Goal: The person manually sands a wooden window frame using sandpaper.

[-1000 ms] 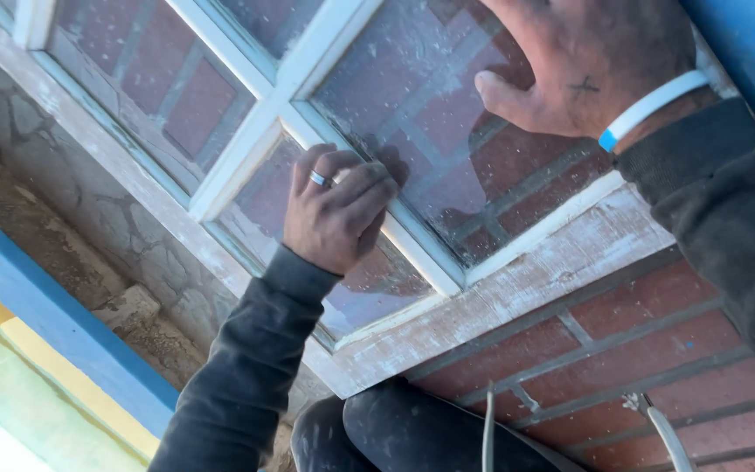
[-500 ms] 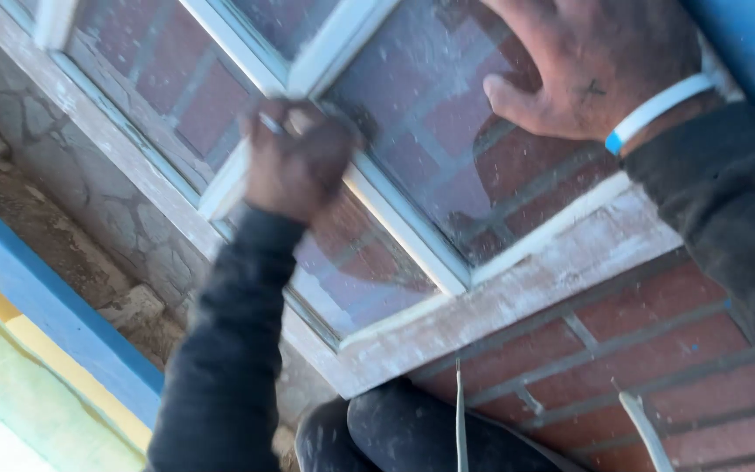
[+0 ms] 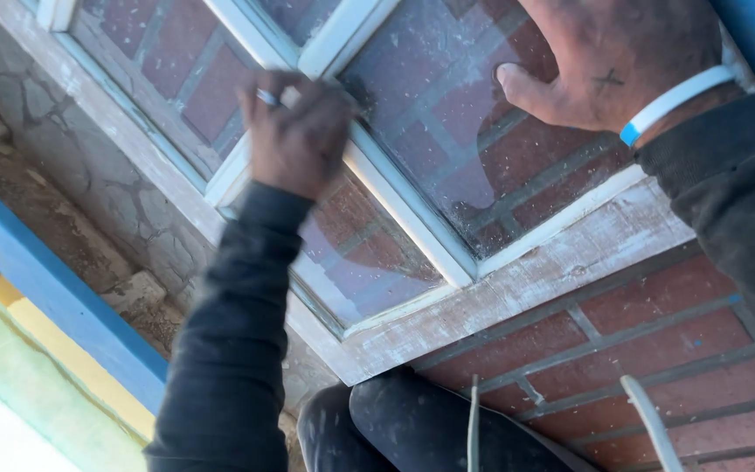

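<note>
Both hands touch the dusty white-framed window (image 3: 447, 253): left hand (image 3: 299, 131) fisted, right hand (image 3: 613, 61) spread flat.

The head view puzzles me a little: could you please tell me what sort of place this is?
Probably outdoors against a house wall, at a repair or building job. An old white-framed window with dusty panes lies on a red brick wall, and cracked stone runs beside it.

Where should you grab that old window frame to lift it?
Probably by the wide, worn wooden edge of the window frame, coming from the brick side below. It is solid wood; the glass panes are fragile and the thin white bars look weak.
</note>
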